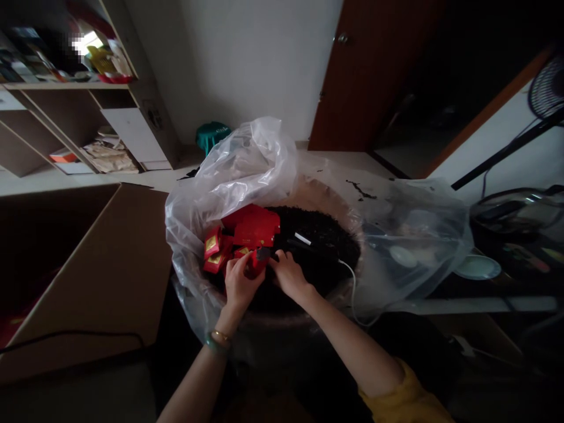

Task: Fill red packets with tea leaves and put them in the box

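Note:
A wide basket (319, 187) lined with clear plastic holds dark loose leaves (328, 226) that look like tea. My left hand (241, 281) is closed around a small red box (257, 265), tilted, with dark stuff showing at its top end. Right beside it, my right hand (288, 275) has its fingers bent together low over the leaves; what they pinch, if anything, is hidden. Several small red boxes with gold labels (213, 245) lie to the left on the pile, by a larger red carton (253, 226). A black device with a white display (303, 238) rests on the leaves, trailing a white cable (353, 288).
A large open cardboard box (110, 258) stands at my left. Bunched plastic sheeting (247, 161) rises behind the basket and spreads right. A shelf unit (145, 117), a teal bin (211, 136), a brown door (352, 76) and a white bowl (478, 267) surround the basket.

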The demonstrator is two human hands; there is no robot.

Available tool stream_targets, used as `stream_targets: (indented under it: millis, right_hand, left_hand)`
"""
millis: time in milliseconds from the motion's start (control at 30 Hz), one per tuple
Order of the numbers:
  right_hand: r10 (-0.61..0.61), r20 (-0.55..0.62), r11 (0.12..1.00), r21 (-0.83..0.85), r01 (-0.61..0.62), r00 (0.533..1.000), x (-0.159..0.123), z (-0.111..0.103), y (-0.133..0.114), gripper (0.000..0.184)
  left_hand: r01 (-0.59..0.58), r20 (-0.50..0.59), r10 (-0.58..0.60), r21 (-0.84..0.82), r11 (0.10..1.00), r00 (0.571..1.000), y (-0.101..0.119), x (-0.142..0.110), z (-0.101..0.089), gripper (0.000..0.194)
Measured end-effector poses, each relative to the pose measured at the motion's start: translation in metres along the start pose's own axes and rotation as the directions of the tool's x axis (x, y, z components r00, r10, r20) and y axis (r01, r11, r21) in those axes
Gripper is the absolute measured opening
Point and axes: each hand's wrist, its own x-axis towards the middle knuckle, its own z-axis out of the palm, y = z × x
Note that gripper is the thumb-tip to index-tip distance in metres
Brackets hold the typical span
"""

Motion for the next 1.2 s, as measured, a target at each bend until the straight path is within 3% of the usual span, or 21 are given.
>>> stream_targets:
  millis: [200, 400, 533, 633, 800, 967, 1133, 1200]
  right_hand:
    - [0.043, -0.148, 0.942, 0.336, 0.009, 0.988, 0.005, -0.008, 0.029, 0.027]
    - [0.026, -0.300, 0.771, 0.613, 0.172, 0.954, 0.007, -0.049, 0.043, 0.015]
    - [0.007, -0.359, 0.751, 0.619, 0.232, 0.933, 0.008, -0.075, 0.034, 0.014]
    - [-0.033, -0.375, 0.768, 0.583, 0.263, 0.926, 0.011, -0.083, 0.022, 0.016]
    - [-0.092, -0.336, 0.722, 0.626, 0.295, 0.937, 0.010, -0.083, 0.013, 0.033]
    - [-0.035, -0.221, 0.659, 0.728, 0.189, 0.975, 0.007, -0.081, 0.012, 0.038]
    - [-0.094, -0.201, 0.692, 0.691, 0.209, 0.975, 0.007, -0.082, 0.008, 0.035]
    - [-0.062, -0.224, 0.708, 0.677, 0.202, 0.973, 0.006, -0.083, 0.013, 0.033]
  left_hand:
    - [0.008, 0.013, -0.008, -0.004, 1.000, 1.000, 0.002, 0.000, 0.000, 0.043]
    - [0.002, 0.075, -0.001, -0.008, 1.000, 0.997, 0.007, 0.004, 0.002, 0.045]
    - [0.005, 0.094, -0.005, -0.004, 1.000, 0.996, 0.013, 0.007, 0.006, 0.046]
    - [0.004, 0.082, -0.003, -0.006, 1.000, 0.997, 0.017, 0.009, 0.009, 0.047]
    - [-0.001, 0.051, 0.002, -0.013, 1.000, 0.999, 0.017, 0.009, 0.012, 0.044]
    - [-0.015, 0.030, 0.016, -0.031, 0.999, 0.999, 0.012, 0.008, 0.016, 0.050]
    - [-0.035, 0.034, 0.037, -0.043, 0.998, 0.999, 0.011, 0.006, 0.019, 0.048]
    - [-0.036, 0.019, 0.037, -0.054, 0.998, 0.999, 0.010, 0.006, 0.018, 0.047]
